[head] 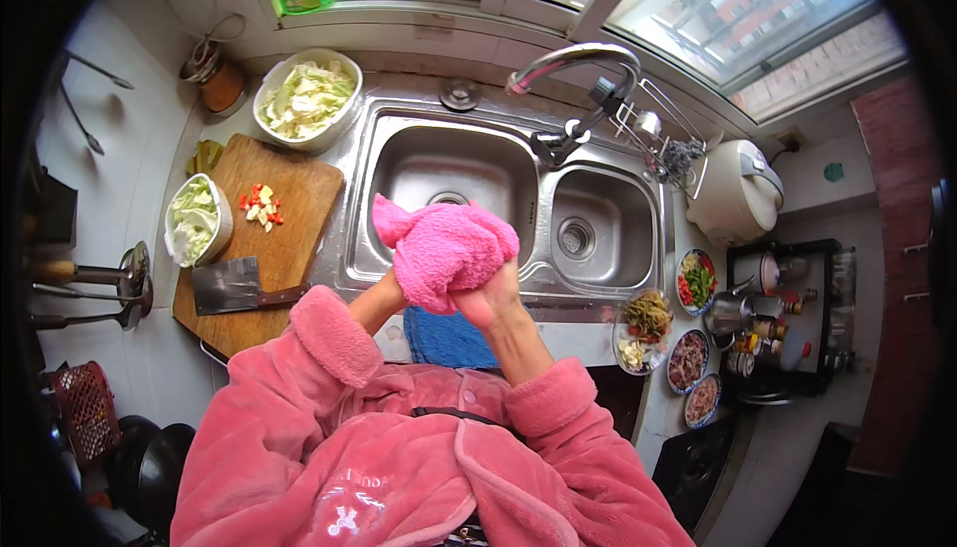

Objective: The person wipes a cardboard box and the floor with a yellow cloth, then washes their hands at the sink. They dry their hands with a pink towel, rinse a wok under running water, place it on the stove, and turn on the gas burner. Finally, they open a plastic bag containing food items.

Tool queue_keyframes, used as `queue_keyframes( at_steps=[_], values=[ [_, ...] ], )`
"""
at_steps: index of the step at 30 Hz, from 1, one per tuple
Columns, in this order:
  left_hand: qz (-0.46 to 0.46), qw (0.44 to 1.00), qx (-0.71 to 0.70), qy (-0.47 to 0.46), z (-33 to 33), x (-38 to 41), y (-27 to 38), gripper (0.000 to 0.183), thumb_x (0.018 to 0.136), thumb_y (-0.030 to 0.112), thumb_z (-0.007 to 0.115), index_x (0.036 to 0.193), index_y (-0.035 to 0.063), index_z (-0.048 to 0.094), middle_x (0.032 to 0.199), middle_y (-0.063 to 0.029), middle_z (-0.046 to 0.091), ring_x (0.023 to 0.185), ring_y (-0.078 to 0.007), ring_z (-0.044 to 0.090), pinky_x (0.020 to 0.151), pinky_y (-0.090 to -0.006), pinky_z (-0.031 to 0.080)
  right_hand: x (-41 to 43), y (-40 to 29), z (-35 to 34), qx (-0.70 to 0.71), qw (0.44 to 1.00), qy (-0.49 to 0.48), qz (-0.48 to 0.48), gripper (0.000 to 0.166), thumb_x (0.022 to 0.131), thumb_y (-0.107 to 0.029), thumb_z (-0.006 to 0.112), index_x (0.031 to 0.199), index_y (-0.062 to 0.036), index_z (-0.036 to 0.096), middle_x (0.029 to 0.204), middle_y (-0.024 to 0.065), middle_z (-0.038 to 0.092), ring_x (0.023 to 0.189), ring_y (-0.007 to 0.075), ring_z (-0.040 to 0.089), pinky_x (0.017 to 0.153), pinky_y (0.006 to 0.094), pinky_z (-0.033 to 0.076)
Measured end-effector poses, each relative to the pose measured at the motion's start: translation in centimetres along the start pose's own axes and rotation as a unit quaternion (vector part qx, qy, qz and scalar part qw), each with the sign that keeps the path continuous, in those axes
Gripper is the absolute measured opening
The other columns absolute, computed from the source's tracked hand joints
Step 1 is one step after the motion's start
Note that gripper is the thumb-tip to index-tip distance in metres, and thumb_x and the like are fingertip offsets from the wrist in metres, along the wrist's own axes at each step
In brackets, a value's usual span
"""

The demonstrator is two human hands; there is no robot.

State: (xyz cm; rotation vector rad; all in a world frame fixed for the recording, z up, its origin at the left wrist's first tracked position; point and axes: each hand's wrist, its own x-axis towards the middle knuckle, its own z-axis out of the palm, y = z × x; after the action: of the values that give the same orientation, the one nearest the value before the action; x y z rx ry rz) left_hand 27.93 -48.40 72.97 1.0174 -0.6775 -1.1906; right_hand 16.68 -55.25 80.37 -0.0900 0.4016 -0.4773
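Note:
A bright pink terry towel (pixel 456 251) is bunched over both of my hands, above the front edge of the left basin (pixel 456 150) of a steel double sink. My right hand (pixel 490 296) grips it from below, its palm and wrist showing. Most of my left hand (pixel 395 293) is hidden under the cloth; only the wrist side shows. Below them a folded blue towel (pixel 448 337) lies at the counter's front edge. The chrome faucet (pixel 576 57) arches behind the sink, and no water is seen running from it.
On the left, a wooden cutting board (pixel 288 188) bears a cleaver (pixel 228 285), chopped garlic and red chili (pixel 262 207). Cut cabbage fills a large white bowl (pixel 308 98) and a smaller one (pixel 196 222). To the right stand plates of sliced meat (pixel 688 360), a kettle (pixel 731 313) and a rice cooker (pixel 729 195).

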Motion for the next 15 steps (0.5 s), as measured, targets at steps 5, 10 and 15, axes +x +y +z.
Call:
queue_keyframes(
  at_steps=[5,10,15],
  values=[
    [0.118,0.959,0.258,-0.003,-0.7,0.8,-1.9,0.038,0.092,0.007,0.057,0.130,0.0047,0.053,0.128,-0.0098,0.056,0.122,-0.0219,0.050,0.107,-0.0324,0.038,0.5,1.1,0.4,0.057,0.994,0.028,-0.090,0.042,0.103,-0.033,0.035,0.128,-0.0041,0.053,0.126,0.0139,0.059,0.116,0.0297,0.058,0.103,0.0470,0.045],
    [0.151,0.937,0.315,-0.014,3.1,0.9,4.4,0.039,0.093,0.008,0.056,0.131,0.0044,0.051,0.128,-0.0094,0.055,0.122,-0.0212,0.050,0.107,-0.0322,0.037,-0.4,0.5,0.7,0.031,0.984,0.050,-0.168,0.040,0.104,-0.030,0.035,0.127,-0.0023,0.052,0.127,0.0140,0.059,0.117,0.0271,0.058,0.102,0.0436,0.047],
    [0.145,0.957,0.248,-0.040,6.4,1.4,7.2,0.039,0.093,0.008,0.055,0.132,0.0040,0.050,0.129,-0.0090,0.054,0.122,-0.0206,0.049,0.107,-0.0320,0.037,-0.8,-0.6,1.7,-0.097,0.952,0.061,-0.284,0.036,0.105,-0.032,0.038,0.119,-0.0014,0.052,0.113,0.0095,0.062,0.103,0.0193,0.063,0.090,0.0370,0.052]
  ],
)
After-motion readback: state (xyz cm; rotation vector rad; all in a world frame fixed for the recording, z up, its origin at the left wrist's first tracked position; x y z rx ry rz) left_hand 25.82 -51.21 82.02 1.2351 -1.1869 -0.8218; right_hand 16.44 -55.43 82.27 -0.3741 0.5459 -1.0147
